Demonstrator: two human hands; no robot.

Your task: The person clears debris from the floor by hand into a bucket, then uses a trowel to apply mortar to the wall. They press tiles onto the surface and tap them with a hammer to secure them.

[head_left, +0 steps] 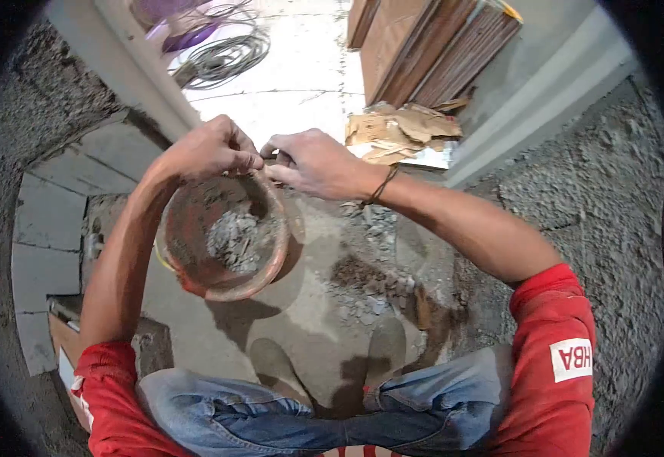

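Observation:
An orange bucket, smeared with dried mortar, stands on the floor and holds grey rubble. Over its far rim my left hand is closed, thumb and fingers pinched together. Facing it, my right hand, with a dark cord round the wrist, has its fingers curled in a pinch. The fingertips of both hands nearly meet above the rim. Whatever lies between them is too small to make out.
Broken debris lies on the floor right of the bucket. Beyond the doorway are torn cardboard, stacked brown panels and a coiled cable. Rough walls stand at both sides; grey tiles cover part of the left one.

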